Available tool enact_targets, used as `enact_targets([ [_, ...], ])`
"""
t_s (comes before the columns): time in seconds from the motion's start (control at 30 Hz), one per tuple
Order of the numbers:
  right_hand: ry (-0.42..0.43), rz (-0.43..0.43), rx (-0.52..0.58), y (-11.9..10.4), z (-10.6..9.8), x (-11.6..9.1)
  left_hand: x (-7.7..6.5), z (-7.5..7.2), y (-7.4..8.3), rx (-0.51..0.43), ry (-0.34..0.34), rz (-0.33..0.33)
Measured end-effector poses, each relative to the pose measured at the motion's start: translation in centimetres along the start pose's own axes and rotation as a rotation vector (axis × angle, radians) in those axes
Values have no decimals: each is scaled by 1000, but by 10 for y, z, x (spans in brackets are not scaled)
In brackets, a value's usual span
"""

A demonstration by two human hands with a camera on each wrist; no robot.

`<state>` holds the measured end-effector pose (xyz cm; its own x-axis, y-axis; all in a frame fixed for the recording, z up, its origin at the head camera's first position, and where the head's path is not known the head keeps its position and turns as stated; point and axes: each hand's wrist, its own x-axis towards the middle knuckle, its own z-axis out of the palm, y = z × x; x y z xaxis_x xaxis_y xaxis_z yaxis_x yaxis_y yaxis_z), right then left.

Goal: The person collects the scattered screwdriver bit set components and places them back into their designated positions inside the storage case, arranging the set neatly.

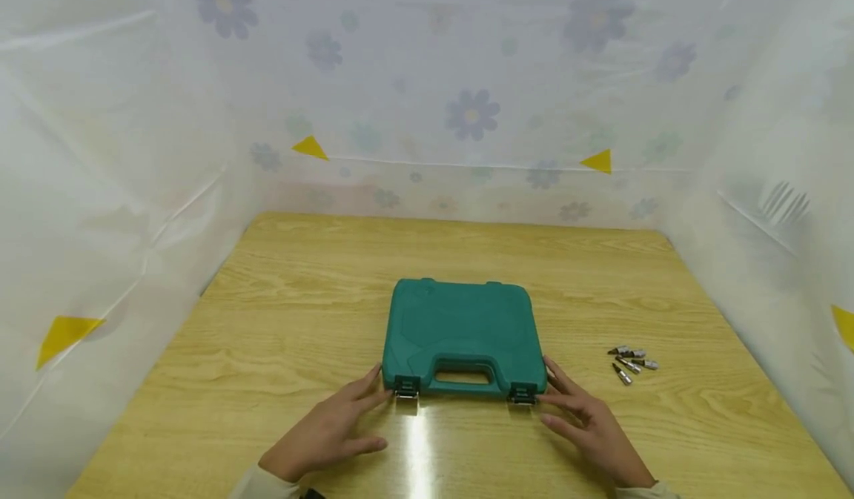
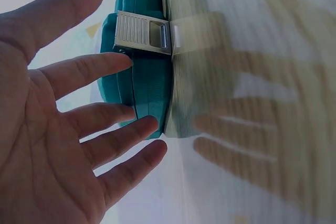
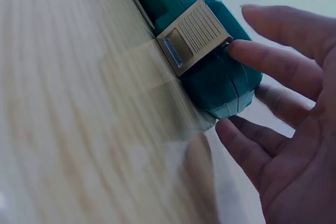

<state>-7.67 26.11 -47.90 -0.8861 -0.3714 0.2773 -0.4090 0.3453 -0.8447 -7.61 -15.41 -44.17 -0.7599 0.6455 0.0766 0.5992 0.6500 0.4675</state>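
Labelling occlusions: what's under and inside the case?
Under the case, table shows only through the handle; the rest beneath is covered. Inside: nothing visible; the case is closed, so whether it holds anything can't be told.

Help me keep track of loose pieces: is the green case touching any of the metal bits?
Apart. The head view shows it plainly: a strip of bare tabletop separates the green case from the metal bits lying to its right.
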Motion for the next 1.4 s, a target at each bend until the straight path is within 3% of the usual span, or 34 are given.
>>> enact_targets([
  [0.23, -69, 153, 45, 3, 2, -4, 0, 3, -1, -25, -51, -59],
  [0.57, -130, 290, -39, -5, -3, -3, -3, 2, 0, -56, -57, -103],
  [1.03, -140, 284, -34, -4, -6, -1, -2, 4, 1, -82, -41, -84],
  [1.4, -136, 284, -5, -2, -4, -3, 4, 4, 0, -148, -124, -94],
])
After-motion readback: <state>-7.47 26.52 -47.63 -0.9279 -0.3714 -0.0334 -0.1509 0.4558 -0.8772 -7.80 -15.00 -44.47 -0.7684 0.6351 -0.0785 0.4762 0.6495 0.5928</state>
